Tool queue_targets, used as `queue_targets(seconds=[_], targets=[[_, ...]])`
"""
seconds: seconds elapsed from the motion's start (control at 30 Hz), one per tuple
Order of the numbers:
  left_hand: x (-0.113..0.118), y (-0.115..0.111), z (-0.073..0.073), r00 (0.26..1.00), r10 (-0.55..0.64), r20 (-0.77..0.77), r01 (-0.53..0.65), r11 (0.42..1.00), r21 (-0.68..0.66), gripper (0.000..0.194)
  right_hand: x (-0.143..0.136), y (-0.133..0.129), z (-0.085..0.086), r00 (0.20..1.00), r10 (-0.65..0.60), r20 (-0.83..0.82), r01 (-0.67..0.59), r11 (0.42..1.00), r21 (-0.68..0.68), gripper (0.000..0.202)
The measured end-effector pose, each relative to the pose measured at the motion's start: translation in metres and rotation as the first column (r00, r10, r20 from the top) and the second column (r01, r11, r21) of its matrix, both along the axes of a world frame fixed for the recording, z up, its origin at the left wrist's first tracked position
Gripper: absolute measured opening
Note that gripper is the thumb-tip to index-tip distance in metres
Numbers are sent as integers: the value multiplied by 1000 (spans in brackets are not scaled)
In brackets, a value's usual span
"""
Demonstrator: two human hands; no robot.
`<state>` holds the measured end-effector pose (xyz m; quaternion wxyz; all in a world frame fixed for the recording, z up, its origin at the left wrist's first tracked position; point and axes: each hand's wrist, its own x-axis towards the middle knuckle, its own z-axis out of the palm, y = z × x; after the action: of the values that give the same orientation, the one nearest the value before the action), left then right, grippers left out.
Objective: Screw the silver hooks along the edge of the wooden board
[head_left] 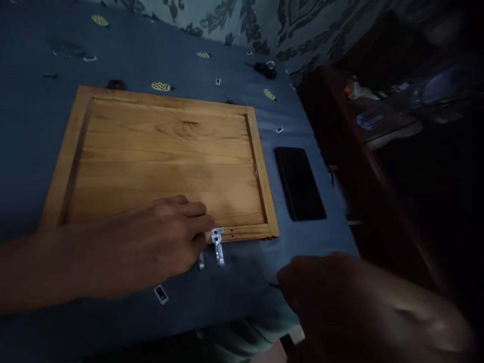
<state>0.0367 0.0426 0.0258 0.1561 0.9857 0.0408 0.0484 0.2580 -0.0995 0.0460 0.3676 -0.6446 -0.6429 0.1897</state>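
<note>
A framed wooden panel lies flat on the blue patterned cloth. At its near edge, right of the middle, is a shiny metal hook piece with small holes and curved prongs hanging over the edge. My left hand reaches across the panel, its fingers curled and pressed against the left side of this hook piece. Part of the metal is hidden behind those fingers. Two small dark holes show in the wood just right of it. My right hand, blurred and closed, is over the cloth at the lower right. A thin dark tip pokes out from its fingers; its kind is unclear.
A black phone lies right of the panel. Keys rest near the back of the cloth. A dark wooden furniture edge with blurred items on it runs along the right. Patterned fabric hangs behind.
</note>
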Motion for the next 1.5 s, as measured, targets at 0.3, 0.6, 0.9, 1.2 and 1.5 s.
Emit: queue_targets(seconds=[0.3,0.6,0.9,1.2,1.5], targets=[[1,0,-3,999,1,-41,-1,1000,-4,9,-24,-2,-38,984,77,160,-58,991,-123,26],[2,-2,0,999,-21,-35,22,1000,22,12,-33,-8,-55,990,38,136,-41,999,18,27],[2,-1,2,998,22,-59,-23,999,-22,13,-28,-3,-46,981,113,157,-110,994,-25,28],[-3,-4,-3,999,30,12,-29,999,-41,18,-31,-5,-48,974,104,200,-103,995,-15,30],[-7,-5,-7,994,32,105,-27,998,-50,25,-32,-2,-48,970,113,216,-118,993,11,32]])
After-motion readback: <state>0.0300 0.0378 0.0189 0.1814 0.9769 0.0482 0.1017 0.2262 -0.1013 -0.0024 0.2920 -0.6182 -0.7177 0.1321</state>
